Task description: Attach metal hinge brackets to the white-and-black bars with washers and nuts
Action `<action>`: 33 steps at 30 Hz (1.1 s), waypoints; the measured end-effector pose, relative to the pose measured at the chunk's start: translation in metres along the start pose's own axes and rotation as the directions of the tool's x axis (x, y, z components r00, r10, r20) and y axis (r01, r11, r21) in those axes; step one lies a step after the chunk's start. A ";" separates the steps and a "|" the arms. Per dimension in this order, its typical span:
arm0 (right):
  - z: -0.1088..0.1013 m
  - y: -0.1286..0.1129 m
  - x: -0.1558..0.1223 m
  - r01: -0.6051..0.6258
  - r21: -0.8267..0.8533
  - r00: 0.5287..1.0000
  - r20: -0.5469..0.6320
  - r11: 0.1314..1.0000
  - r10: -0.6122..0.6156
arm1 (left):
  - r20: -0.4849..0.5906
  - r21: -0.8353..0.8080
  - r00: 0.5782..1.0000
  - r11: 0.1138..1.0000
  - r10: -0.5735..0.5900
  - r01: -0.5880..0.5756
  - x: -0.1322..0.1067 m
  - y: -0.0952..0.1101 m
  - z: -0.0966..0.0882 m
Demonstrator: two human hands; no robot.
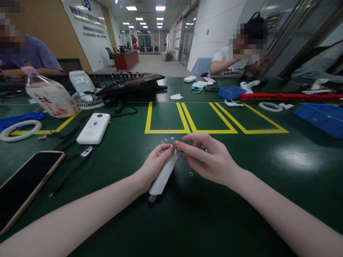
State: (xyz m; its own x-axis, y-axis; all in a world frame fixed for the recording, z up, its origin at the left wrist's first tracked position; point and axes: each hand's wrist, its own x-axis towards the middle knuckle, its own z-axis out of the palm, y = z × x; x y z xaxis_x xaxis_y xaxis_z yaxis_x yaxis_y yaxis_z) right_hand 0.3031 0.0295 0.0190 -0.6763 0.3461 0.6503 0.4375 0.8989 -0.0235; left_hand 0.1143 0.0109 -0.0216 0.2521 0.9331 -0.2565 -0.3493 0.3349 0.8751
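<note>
My left hand [157, 160] is closed around a white cylindrical tube [164, 175] with a dark grey lower end, tilted so its upper end points away from me. My right hand [206, 153] is at that upper end, its fingers stretched and apart. One fingertip comes close to or touches a small metal piece by my left thumb; I cannot tell which. Several small shiny metal rings lie around my hands, such as one ring [191, 174] below my right fingers and another [172, 138] beyond the tube. More metal bits show between my hands, partly hidden.
On the left are a phone [24, 182], a white device marked 4 [93, 128], a tape roll [20, 130] and a drink bottle [50, 92]. Yellow tape outlines [167, 131] lie ahead. Blue trays [321, 119] stand to the right. Two people sit across the table.
</note>
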 end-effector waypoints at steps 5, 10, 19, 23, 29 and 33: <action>-0.008 0.011 0.019 0.035 0.095 0.990 0.133 0.995 -0.047 | -0.007 0.009 1.000 1.000 -0.010 0.011 0.000 0.002 0.000; -0.010 0.015 0.024 -0.115 0.208 0.986 0.141 0.971 0.086 | -0.020 0.043 0.998 0.998 -0.052 0.052 -0.001 0.005 0.000; -0.005 0.010 0.018 -0.261 0.358 0.965 0.075 0.896 0.251 | 0.111 0.007 0.993 0.999 -0.033 0.032 0.001 0.000 -0.009; -0.002 0.007 0.017 -0.255 0.393 0.966 0.069 0.884 0.248 | 0.107 0.033 0.994 0.999 -0.003 -0.001 0.002 -0.001 -0.009; -0.002 0.011 0.015 -0.252 0.387 0.967 0.067 0.887 0.246 | 0.136 0.030 0.991 1.000 0.002 -0.006 0.001 0.000 -0.007; -0.001 0.013 0.013 -0.232 0.335 0.973 0.083 0.913 0.217 | 0.223 0.049 0.971 0.996 -0.086 0.077 0.001 0.005 -0.008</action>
State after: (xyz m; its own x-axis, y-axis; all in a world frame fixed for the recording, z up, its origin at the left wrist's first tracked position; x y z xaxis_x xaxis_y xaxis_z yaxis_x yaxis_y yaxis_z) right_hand 0.3006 0.0450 0.0276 -0.6124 0.5540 0.5640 0.3579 0.8304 -0.4271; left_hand 0.1053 0.0147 -0.0211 0.4762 0.8479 -0.2330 -0.2845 0.3993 0.8716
